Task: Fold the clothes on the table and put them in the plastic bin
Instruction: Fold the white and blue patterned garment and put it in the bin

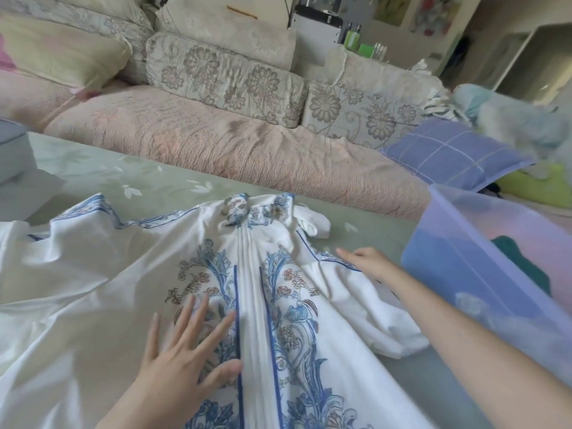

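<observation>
A white garment (102,289) with blue floral embroidery lies spread over the table, collar at the far side. My left hand (185,348) lies flat on its front, fingers spread, just left of the blue-edged centre strip. My right hand (368,261) reaches out flat onto the garment's right shoulder area, fingers straight. The translucent blue plastic bin (458,258) stands at the right table edge, beside my right forearm; a dark green folded cloth (520,264) lies inside it.
The table (102,168) has a pale green flowered cover. A grey box (12,156) sits at its far left. Behind runs a pink sofa (216,144) with patterned cushions, a purple checked pillow (448,153) and a heap of clothes (513,119) at the right.
</observation>
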Demonstrator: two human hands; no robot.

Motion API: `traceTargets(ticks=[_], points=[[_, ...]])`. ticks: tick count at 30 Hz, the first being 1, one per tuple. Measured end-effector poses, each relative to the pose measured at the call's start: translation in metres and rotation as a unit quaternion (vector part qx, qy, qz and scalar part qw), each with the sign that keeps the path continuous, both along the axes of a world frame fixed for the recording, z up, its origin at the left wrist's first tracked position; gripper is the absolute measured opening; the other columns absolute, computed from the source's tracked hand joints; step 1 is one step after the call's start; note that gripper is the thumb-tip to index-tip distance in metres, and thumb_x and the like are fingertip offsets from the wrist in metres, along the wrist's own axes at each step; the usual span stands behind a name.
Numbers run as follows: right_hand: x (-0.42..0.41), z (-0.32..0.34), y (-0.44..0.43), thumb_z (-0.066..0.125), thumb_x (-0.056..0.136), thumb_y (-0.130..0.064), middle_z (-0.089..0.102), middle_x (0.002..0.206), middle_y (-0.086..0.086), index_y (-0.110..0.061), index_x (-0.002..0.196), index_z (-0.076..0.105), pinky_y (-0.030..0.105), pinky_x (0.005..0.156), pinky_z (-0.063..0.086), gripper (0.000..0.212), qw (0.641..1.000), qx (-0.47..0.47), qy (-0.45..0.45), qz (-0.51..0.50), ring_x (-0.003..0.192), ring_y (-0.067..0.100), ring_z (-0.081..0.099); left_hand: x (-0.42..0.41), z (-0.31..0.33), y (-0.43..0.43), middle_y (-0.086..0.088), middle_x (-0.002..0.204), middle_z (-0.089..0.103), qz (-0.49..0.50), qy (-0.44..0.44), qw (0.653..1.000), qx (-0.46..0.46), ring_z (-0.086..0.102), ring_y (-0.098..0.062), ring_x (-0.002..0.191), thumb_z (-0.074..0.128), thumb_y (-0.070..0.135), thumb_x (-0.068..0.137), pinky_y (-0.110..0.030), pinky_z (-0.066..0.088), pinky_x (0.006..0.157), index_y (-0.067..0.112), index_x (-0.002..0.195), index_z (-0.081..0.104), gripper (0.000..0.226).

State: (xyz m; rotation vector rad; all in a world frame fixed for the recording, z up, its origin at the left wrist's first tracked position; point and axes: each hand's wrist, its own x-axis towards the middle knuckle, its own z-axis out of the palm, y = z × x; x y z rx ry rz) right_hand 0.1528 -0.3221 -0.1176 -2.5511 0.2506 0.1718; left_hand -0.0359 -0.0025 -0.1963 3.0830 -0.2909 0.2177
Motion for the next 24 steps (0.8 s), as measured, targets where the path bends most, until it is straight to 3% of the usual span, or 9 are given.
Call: traceTargets(ticks=[2,5,8,11,15,17,20,24], points=[[0.012,0.002,0.023,0.061,0.083,-0.055,0.029,0.050,-0.002,-0.017,0.052,0.030,0.031,0.050,0.017,0.058,1.000,0.017,0.002,0.023,0.049,0.013,0.030,0.001,0.000,-0.009,-0.001,0.143,0.044,-0.031,-0.014,0.999,-0.004,0.015,-0.023,0.139,0.020,0.072,0.090,-0.045,0.012,0.107,0.035,0.141,0.038,0.066],[0.027,-0.003,0.049,0.076,0.076,-0.041,0.035,0.043,-0.006,-0.019,0.049,0.037,0.025,0.044,0.022,0.052,0.998,-0.018,0.030,0.047,0.042,0.008,0.032,0.001,-0.006,-0.013,0.000,0.143,0.045,-0.065,-0.025,0.998,-0.001,0.013,-0.021,0.140,0.022,0.076,0.086,-0.043,0.011,0.108,0.035,0.143,0.037,0.071],[0.033,-0.016,0.047,0.078,0.074,-0.024,0.046,0.058,0.001,-0.018,0.053,0.043,0.027,0.054,0.028,0.041,0.999,-0.036,-0.001,0.038,0.055,0.015,0.042,0.002,-0.009,-0.008,-0.002,0.146,0.040,-0.070,-0.028,0.997,0.005,0.014,-0.022,0.140,0.024,0.078,0.084,-0.043,0.013,0.107,0.034,0.144,0.034,0.075],[0.035,-0.014,0.030,0.065,0.081,-0.013,0.066,0.088,0.005,-0.019,0.065,0.049,0.027,0.067,0.039,0.023,0.985,-0.113,-0.124,-0.051,0.085,0.025,0.061,0.002,-0.010,-0.006,-0.002,0.148,0.039,-0.067,-0.044,0.997,0.004,0.018,-0.022,0.140,0.026,0.079,0.084,-0.046,0.018,0.104,0.034,0.145,0.034,0.076],[0.052,0.001,0.014,0.052,0.082,-0.002,0.066,0.099,0.013,-0.017,0.080,0.062,0.032,0.075,0.043,0.018,0.957,-0.142,-0.223,-0.119,0.097,0.032,0.060,0.001,-0.009,-0.007,-0.001,0.147,0.041,-0.074,-0.066,0.995,-0.010,0.021,-0.021,0.139,0.025,0.077,0.085,-0.046,0.020,0.104,0.034,0.144,0.035,0.074],[0.060,0.002,0.011,0.060,0.082,-0.008,0.065,0.109,0.012,-0.015,0.097,0.065,0.032,0.082,0.044,0.017,0.973,-0.085,-0.196,-0.091,0.105,0.031,0.059,0.001,-0.007,-0.007,-0.001,0.146,0.042,-0.082,-0.071,0.994,-0.012,0.020,-0.022,0.139,0.025,0.077,0.085,-0.043,0.018,0.106,0.034,0.144,0.035,0.073],[0.041,-0.002,0.012,0.071,0.082,-0.029,0.055,0.129,0.009,-0.010,0.118,0.061,0.033,0.096,0.040,0.041,0.993,-0.049,-0.105,0.013,0.119,0.025,0.052,0.002,-0.007,-0.005,-0.002,0.145,0.043,-0.086,-0.071,0.994,-0.014,0.019,-0.022,0.139,0.026,0.077,0.085,-0.042,0.016,0.108,0.033,0.144,0.035,0.075],[-0.050,0.001,-0.006,0.069,0.082,-0.032,0.062,0.107,0.004,-0.015,0.100,0.067,0.028,0.088,0.036,0.025,0.966,-0.091,-0.229,0.079,0.103,0.027,0.056,0.004,-0.005,0.000,0.004,0.143,0.044,-0.077,-0.049,0.993,-0.069,0.016,-0.016,0.140,0.021,0.071,0.090,-0.037,0.014,0.111,0.038,0.143,0.034,0.064]])
